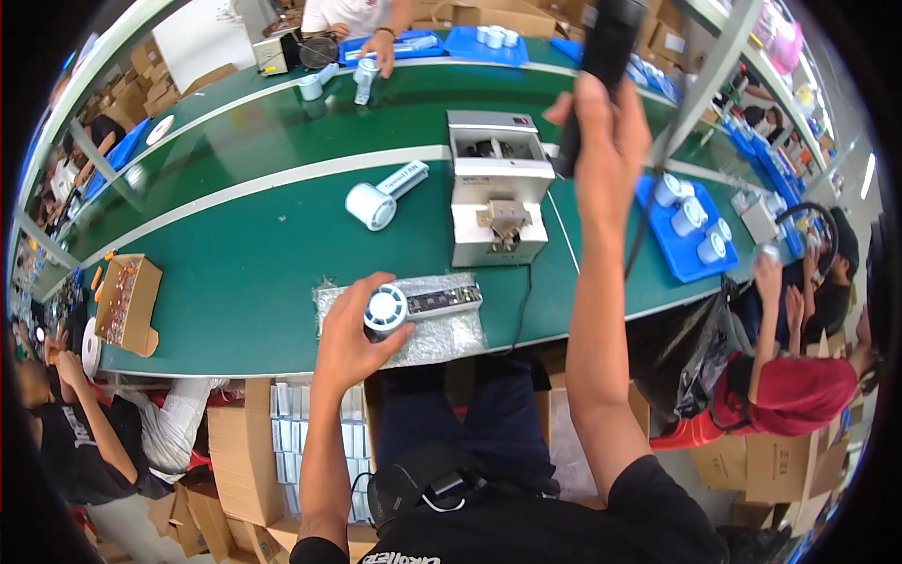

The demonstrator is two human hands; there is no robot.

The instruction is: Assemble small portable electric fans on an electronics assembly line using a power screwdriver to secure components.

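Note:
My left hand curls its thumb and fingers around the round head of a white handheld fan. The fan lies on a sheet of bubble wrap near the table's front edge. Its handle points right, and the dark inside with a circuit board shows. Raised high at the right, my right hand grips a black corded electric screwdriver, whose tip I cannot make out. Beyond the left hand, another white handheld fan rests on the green table.
A white and grey box-shaped machine stands mid-table, its cable trailing forward. At right is a blue tray with several fan parts; at left, a cardboard box of small parts. Co-workers sit on both sides, and a person's hand works across the table.

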